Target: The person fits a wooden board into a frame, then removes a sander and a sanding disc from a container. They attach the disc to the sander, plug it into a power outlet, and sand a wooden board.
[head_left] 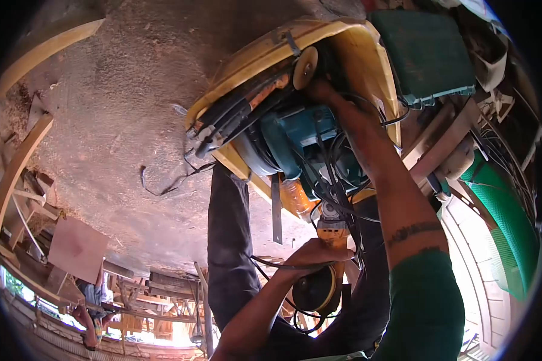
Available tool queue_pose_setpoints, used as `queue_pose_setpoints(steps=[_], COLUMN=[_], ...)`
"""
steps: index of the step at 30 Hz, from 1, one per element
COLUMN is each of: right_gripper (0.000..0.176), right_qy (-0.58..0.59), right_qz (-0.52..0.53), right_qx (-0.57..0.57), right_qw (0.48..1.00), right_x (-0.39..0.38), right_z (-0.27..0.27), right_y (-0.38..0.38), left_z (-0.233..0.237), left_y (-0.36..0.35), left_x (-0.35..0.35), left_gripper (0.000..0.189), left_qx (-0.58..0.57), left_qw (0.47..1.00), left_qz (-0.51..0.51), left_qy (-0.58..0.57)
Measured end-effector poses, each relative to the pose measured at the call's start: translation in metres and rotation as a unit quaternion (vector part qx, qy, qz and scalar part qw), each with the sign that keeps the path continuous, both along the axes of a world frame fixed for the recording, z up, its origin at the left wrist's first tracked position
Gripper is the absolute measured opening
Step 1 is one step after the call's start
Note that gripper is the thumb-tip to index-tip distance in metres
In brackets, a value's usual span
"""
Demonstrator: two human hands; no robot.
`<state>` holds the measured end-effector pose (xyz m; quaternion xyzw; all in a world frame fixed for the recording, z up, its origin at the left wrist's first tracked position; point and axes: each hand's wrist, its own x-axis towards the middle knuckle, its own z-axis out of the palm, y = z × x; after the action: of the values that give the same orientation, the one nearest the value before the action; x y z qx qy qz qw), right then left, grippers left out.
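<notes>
My left hand [312, 254] is closed around a yellow angle grinder [332, 236], low in front of my legs. A dark round disc [312, 290] shows below that hand, and a black cord loops around it. My right hand [320, 91] reaches into a yellow plastic tub [384, 72], beside a round tan disc [306, 67]. Its fingers are mostly hidden by the disc and shadow. Inside the tub lie a teal power tool [301, 129], tangled black cords, and long tools with black and orange parts [265, 93].
A dark green case [426, 54] stands right of the tub. Wood pieces [442, 135] and a roll of green mesh [503, 216] are at the right. A loose cord [156, 191] lies on the floor [126, 120]. Another person [93, 313] is at the lower left, among timber.
</notes>
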<state>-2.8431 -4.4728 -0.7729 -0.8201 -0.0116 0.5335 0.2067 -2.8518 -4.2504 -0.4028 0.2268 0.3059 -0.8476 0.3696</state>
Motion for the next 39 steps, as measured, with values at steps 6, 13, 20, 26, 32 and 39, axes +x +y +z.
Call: queue_pose_setpoints(steps=[6,13,20,26,32,39], right_gripper=[0.035,0.029,0.040,0.042,0.029,0.032], right_qy=[-0.260,-0.203,-0.228,-0.195,0.114,0.310], right_qz=[-0.195,-0.251,-0.579,-0.782,-0.795,-0.578], right_qx=[-0.053,-0.055,-0.052,0.038,0.435,0.677], right_qw=[0.944,0.945,0.781,0.590,0.407,0.334], right_x=[-0.006,0.016,-0.087,-0.154,-0.159,-0.141], right_z=[0.010,0.234,0.457,0.552,0.648,0.764], right_y=[0.006,-0.004,0.002,0.041,0.107,0.164], left_z=[-0.019,-0.003,0.127,0.314,0.455,0.522], left_y=[0.018,0.009,0.048,0.100,0.149,0.170], left_x=[-0.049,-0.041,-0.015,0.025,-0.098,-0.231], left_gripper=[0.045,0.042,0.042,0.048,0.059,0.050], left_qx=[0.007,0.061,0.026,0.000,-0.013,0.069], left_qw=[0.996,0.985,0.955,0.868,0.794,0.618], left_qz=[-0.049,0.005,0.053,0.129,0.490,0.561], left_qy=[-0.069,-0.164,-0.292,-0.480,-0.360,-0.546])
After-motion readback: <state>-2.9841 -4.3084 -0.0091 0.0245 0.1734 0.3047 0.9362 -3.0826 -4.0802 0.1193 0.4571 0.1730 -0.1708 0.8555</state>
